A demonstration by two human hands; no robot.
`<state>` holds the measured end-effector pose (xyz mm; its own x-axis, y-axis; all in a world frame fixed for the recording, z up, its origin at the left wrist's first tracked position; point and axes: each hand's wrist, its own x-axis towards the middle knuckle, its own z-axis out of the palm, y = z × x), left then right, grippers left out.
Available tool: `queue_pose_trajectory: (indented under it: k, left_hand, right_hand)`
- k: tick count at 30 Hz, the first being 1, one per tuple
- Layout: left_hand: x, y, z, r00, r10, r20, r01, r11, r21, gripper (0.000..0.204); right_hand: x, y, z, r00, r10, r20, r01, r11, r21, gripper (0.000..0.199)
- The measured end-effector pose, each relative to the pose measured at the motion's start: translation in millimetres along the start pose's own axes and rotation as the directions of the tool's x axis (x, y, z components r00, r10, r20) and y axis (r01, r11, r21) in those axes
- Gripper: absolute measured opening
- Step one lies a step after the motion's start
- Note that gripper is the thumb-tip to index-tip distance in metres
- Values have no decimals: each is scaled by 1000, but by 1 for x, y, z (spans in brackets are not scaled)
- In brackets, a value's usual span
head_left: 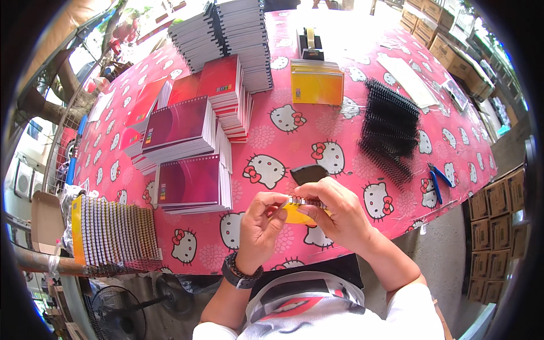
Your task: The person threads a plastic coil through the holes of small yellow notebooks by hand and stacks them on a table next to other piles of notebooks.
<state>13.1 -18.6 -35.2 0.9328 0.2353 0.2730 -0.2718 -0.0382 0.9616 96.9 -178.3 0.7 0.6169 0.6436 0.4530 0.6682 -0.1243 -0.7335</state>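
Note:
Close to the table's near edge, both hands are on a small yellow notebook (300, 216) with a dark spiral coil along its upper edge. My left hand (263, 224) pinches its left end between thumb and fingers. Over its right part, my right hand (334, 207) is closed, thumb on the cover and fingers behind the coil. The fingers hide much of the notebook. Just beyond it lies a dark, flat object (309, 173) whose kind I cannot make out. A heap of black spiral coils (391, 119) lies to the right, with blue-handled pliers (437, 182) nearer me.
Purple notebooks (190, 178) and red notebooks (218, 79) are piled left; tall bound stacks (243, 39) rise behind. Yellow notebooks (317, 82) and a tape dispenser (310, 45) stand far centre. Coil-bound notebooks (116, 232) line the near left corner of the pink tablecloth (340, 122).

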Motion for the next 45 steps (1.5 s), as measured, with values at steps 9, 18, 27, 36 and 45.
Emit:
queue_pose_trajectory:
  k: [9, 18, 27, 36, 45]
  left_hand:
    - [-1, 12, 5, 991, 123, -60, -115, 986, 120, 12]
    - [-9, 9, 10, 962, 234, -138, -197, 951, 239, 15]
    - [-18, 28, 4, 973, 193, -129, -133, 919, 371, 36]
    - [-52, 43, -20, 902, 274, -334, -167, 934, 316, 68]
    - [-62, 135, -69, 991, -42, -124, 106, 808, 580, 63]
  right_hand:
    - [1, -14, -1, 1000, -18, -5, 18, 987, 161, 24]
    - [6, -20, 4, 997, -76, -26, 77, 997, 28, 18]
    - [11, -39, 14, 989, -145, -36, 145, 989, -17, 9]
    - [29, -66, 27, 981, -26, -190, 92, 933, 348, 26]
    - [42, -93, 52, 882, -358, 308, 347, 933, 91, 47]
